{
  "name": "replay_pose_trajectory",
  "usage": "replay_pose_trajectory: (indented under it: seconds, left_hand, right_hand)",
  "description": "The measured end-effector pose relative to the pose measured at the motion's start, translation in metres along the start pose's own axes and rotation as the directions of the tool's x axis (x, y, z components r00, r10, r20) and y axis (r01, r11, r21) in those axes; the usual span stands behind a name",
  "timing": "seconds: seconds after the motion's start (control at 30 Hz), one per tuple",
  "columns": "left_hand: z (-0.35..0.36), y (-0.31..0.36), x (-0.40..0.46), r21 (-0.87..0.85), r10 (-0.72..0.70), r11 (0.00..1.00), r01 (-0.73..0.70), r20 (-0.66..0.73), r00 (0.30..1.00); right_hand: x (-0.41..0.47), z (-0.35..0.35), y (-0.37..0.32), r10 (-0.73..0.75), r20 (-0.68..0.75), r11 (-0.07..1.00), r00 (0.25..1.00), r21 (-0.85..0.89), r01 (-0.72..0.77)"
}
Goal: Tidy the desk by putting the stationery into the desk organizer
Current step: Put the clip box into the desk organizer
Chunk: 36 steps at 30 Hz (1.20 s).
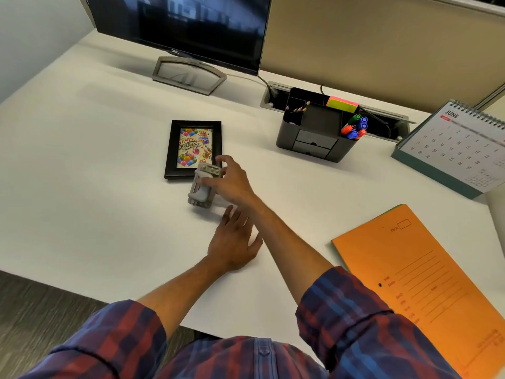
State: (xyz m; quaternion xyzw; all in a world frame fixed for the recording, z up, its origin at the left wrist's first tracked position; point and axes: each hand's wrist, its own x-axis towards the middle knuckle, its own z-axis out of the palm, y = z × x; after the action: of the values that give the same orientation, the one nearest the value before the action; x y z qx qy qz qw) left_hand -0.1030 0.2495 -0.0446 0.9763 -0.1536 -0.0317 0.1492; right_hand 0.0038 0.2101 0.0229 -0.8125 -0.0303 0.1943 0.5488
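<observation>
A grey hole punch (202, 187) is at the desk's middle, tilted up, with my right hand (232, 181) gripping it from the right. My left hand (232, 242) lies flat and open on the desk just below it, holding nothing. The dark grey desk organizer (317, 143) stands at the back right. It holds pencils (299, 107) at its left, sticky notes (343, 104) at the back and coloured markers (356, 127) at its right. Two small drawers are in its front.
A black picture frame (193, 149) with a birthday card lies just behind the punch. A monitor (180, 26) stands at the back, a desk calendar (459, 149) at far right, an orange folder (426, 283) at front right. A cable tray (276, 95) sits behind the organizer.
</observation>
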Motion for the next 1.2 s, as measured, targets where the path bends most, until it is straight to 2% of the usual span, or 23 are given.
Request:
replay_pose_trajectory:
  seconds: [0.2,0.53,0.77,0.9,1.07,1.2]
  left_hand:
    - [0.014,-0.004,0.005,-0.009,0.011,1.0,-0.012,-0.021,1.0]
    - [0.024,-0.009,0.008,-0.014,0.025,1.0,-0.025,-0.034,0.999]
    - [0.013,-0.016,0.03,0.07,0.096,0.993,-0.091,-0.067,0.993]
    - [0.013,-0.026,0.044,0.034,0.077,0.997,-0.075,-0.054,0.996]
    - [0.019,-0.029,0.044,0.03,0.062,0.998,-0.061,-0.032,0.998]
    - [0.019,-0.029,0.043,0.016,0.055,0.998,-0.054,-0.043,0.998]
  right_hand:
    - [0.013,-0.043,-0.008,-0.084,-0.074,0.996,0.994,-0.012,0.083]
    - [0.026,-0.138,-0.025,-0.317,-0.227,0.922,0.921,-0.299,0.244]
    - [0.035,-0.195,-0.047,-0.451,-0.312,0.8,0.836,-0.557,0.223]
    - [0.047,-0.222,-0.058,-0.501,-0.359,0.732,0.787,-0.662,0.164]
    - [0.065,-0.241,-0.059,-0.571,-0.381,0.68,0.727,-0.715,0.16]
    - [0.081,-0.251,-0.056,-0.575,-0.383,0.672,0.723,-0.725,0.15]
